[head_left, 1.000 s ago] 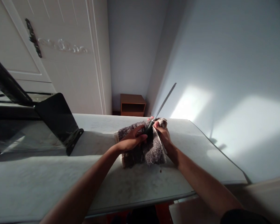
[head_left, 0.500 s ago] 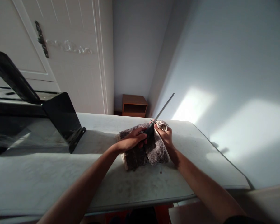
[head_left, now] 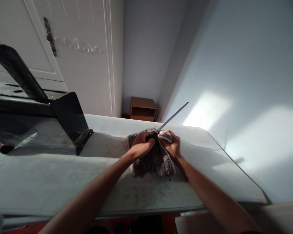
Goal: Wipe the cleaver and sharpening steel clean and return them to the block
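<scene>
My left hand [head_left: 139,147] is closed round the black handle of a long thin steel rod [head_left: 174,115]. The rod slants up and to the right, away from me. My right hand [head_left: 172,145] is closed on a fold of the grey speckled cloth [head_left: 153,160], pressed against the rod just past the handle. The cloth lies bunched on the white table [head_left: 51,182] under both hands.
A black stand with a slanted plate [head_left: 70,122] sits on the table at the left. A white panelled door [head_left: 75,55] is behind it. A small brown wooden cabinet [head_left: 143,109] stands on the floor in the corner. A sunlit wall runs along the right.
The rod has tilted lower and more to the right. My right hand has closed further over the cloth at the rod's base. The camera has shifted slightly.
</scene>
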### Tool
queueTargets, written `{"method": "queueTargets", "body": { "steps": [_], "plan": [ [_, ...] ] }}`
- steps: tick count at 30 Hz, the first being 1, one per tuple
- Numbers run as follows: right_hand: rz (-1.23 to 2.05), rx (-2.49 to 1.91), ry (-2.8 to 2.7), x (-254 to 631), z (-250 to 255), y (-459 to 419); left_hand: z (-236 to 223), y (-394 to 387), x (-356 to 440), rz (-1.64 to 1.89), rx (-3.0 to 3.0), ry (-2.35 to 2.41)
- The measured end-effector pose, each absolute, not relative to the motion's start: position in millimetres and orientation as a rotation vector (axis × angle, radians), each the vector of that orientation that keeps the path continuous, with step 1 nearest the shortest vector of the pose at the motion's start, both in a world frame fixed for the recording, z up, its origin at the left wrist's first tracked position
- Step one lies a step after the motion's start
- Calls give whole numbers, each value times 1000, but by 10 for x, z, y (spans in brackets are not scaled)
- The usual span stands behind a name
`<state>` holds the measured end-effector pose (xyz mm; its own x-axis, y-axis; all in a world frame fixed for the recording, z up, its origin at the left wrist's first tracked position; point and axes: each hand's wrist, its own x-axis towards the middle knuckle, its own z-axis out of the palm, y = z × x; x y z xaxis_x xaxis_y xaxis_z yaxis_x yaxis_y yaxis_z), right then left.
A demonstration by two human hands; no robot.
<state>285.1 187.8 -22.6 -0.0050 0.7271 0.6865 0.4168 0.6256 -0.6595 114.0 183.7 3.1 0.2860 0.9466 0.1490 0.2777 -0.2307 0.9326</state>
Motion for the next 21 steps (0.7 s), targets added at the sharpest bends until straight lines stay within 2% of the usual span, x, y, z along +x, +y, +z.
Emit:
{"method": "queueTargets", "body": {
  "steps": [9, 21],
  "plan": [
    [279, -1031, -1726, 2855, -134, 1841, -66, 1812, 1147, 1097, 1976, 1323],
    [41, -1122, -1841, 2885, -132, 1854, -94, 1775, 1213, 1096, 1940, 1427]
  ]
}}
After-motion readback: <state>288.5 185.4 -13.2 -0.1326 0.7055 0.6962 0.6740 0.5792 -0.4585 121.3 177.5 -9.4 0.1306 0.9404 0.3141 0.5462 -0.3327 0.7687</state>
